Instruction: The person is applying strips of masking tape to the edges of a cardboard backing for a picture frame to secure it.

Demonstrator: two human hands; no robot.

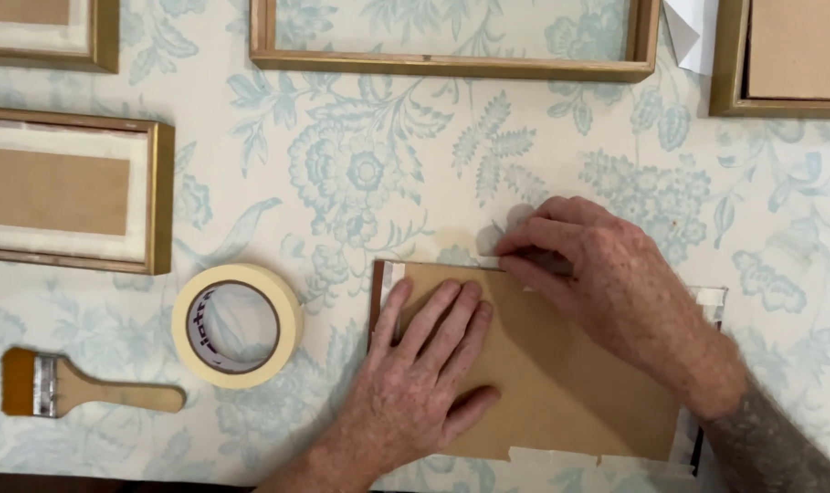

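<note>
Head view: on the floral cloth (388, 164), a brown backing board (561, 383) is pinned flat by the left hand (415, 383), fingers spread, while tape (488, 262) is pressed along its upper edge by the right hand (598, 274), fingers narrowed; firm, even rubbing seems called for next.

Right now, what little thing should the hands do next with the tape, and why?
Probably slide the right hand along the top edge, pressing the tape strip flat. Its fingertips pinch the strip where it meets the brown backing board, and the left hand lies flat on the board, holding it steady. The bottom edge already looks taped.
</note>
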